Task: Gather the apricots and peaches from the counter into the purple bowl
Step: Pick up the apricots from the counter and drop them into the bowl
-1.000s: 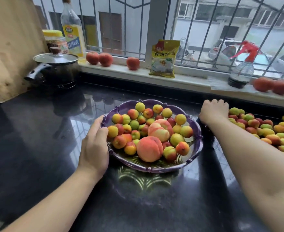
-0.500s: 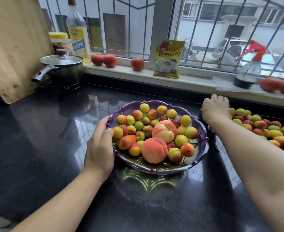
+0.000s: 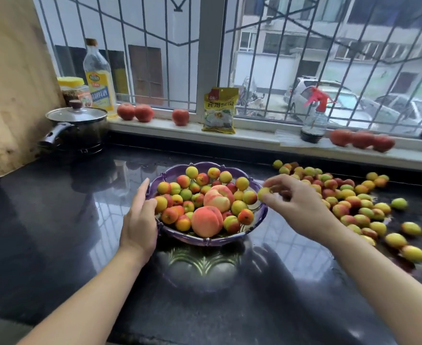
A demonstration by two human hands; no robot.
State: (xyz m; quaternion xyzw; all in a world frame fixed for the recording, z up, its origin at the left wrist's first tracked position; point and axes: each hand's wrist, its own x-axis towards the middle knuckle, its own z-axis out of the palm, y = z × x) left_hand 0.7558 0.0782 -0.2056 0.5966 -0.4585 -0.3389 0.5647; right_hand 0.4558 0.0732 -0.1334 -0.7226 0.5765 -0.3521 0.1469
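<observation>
Best released the apricot [image 3: 264,192] pinched in the right grip [image 3: 295,204] low over the purple bowl [image 3: 206,240] at 3 o'clock, left grip [image 3: 140,220] spread, steadying the 9 o'clock rim mid-bench.

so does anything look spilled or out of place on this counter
Yes: loose apricots lie scattered across the black counter right of the purple bowl, some strays far off. Nothing looks damaged.
</observation>
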